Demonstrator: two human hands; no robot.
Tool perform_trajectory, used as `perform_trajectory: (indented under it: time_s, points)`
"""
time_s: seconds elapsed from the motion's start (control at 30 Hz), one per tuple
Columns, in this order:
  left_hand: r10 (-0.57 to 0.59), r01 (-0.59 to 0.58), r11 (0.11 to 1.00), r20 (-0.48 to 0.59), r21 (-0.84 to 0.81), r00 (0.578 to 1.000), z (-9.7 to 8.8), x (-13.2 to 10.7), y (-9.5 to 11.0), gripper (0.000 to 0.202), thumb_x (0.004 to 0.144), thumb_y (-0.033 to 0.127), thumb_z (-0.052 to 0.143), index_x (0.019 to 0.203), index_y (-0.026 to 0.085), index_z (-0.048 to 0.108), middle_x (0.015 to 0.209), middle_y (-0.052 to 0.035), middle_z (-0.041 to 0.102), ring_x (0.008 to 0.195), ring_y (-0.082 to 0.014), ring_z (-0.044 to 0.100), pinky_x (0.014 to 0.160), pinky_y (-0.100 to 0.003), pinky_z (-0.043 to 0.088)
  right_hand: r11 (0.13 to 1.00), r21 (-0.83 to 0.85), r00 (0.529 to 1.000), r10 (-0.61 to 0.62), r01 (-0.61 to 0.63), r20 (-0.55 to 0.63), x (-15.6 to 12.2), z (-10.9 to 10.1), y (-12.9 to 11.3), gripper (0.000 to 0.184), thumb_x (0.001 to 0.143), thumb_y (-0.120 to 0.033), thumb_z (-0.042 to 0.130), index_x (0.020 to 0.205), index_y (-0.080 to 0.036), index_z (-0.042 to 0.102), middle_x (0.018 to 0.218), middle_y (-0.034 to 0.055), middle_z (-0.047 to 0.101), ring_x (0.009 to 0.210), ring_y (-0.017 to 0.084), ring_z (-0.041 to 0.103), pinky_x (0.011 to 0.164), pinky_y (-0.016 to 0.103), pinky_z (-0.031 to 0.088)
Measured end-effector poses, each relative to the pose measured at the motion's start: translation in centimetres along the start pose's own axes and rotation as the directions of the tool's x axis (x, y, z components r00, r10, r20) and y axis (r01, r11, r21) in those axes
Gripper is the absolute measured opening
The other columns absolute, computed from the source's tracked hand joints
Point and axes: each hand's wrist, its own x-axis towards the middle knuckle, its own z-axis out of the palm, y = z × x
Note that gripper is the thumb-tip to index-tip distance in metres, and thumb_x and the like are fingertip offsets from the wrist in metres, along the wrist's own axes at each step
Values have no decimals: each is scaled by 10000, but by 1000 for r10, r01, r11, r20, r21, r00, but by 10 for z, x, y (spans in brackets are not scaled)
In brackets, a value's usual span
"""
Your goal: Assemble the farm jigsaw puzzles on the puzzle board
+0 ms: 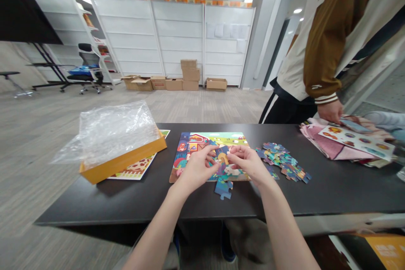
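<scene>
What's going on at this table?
A person's left hand and right hand are working over the middle of a farm-scene jigsaw puzzle on a dark table. Loose pieces lie in a heap to its right, and one piece sits just below it. To the left is a yellow box with plastic wrap on it. Nearby, a co-worker's hand rests on pink cloth.

One left hand (198, 168) and one right hand (247, 163) are at one table (332, 190), with one puzzle board (190, 156), one pile of puzzle pieces (280, 160), one yellow box (123, 161), one plastic bag (114, 133), one other person (325, 50), one office chair (90, 67) and three stacked cardboard boxes (190, 75).
</scene>
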Motion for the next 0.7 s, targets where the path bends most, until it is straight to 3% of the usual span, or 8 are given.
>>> perform_trajectory:
  time_s: [0.2,0.4,0.6,0.7]
  points:
    - [29,-26,998,-46,61,999,1,2,5,492,773,133,620,1264,166,620,994,-58,697,729,-120,665,596,-212,550,999,-36,999,-34,35,28,0,0,1,455,638,-521,833,827,-211,559,698,13,707,682,194,705,548,257,500]
    - [58,-56,995,-22,84,998,1,2,0,535,802,142,608,1334,186,581,997,-53,706,768,-136,665,629,-227,568,998,-49,999,-40,42,34,1,-2,3,477,664,-474,814,999,-210,600,750,32,750,698,203,716,586,277,511]
    - [116,-113,991,-36,71,993,1,0,2,499,777,129,640,1272,188,615,1254,-101,626,847,-142,662,670,-245,588,994,-65,995,-83,87,49,1,2,3,448,675,-463,804,1000,-203,637,756,29,742,652,188,693,577,291,523]
    - [126,-124,991,-32,60,992,-4,2,0,459,773,123,638,1228,186,637,1280,-109,612,856,-147,666,681,-257,594,994,-70,995,-82,86,59,0,3,1,463,677,-476,801,1018,-199,656,766,37,743,668,196,699,588,301,534]
